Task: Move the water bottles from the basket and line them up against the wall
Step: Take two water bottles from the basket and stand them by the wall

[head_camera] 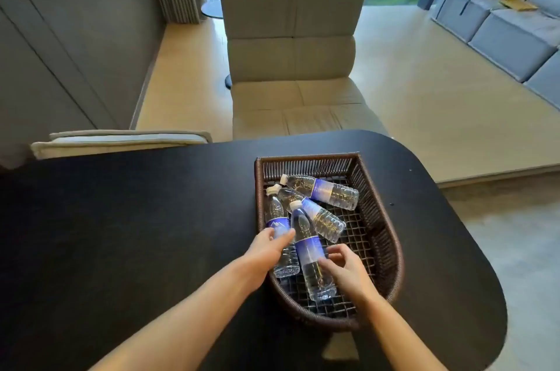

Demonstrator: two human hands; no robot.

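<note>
I see the black table (pixel 121 234) bare along its wall side: no bottle is lined up yet, so I judge the task barely begun. The wicker basket (pixel 391 237) holds all four water bottles (pixel 322 190), lying down. My left hand (pixel 266 249) rests loosely spread on one; my right hand (pixel 345 269) curls half-open against another, neither gripping.

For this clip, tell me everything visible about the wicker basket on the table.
The basket is dark brown woven wicker with an open grid floor and slatted, outward-flaring walls, squared at the far end and rounded toward the person. It sits flat on the black table, toward its right side. Four clear water bottles with blue labels and white caps lie inside. The left hand reaches over its left rim and the right hand is inside, both on bottles.
</note>
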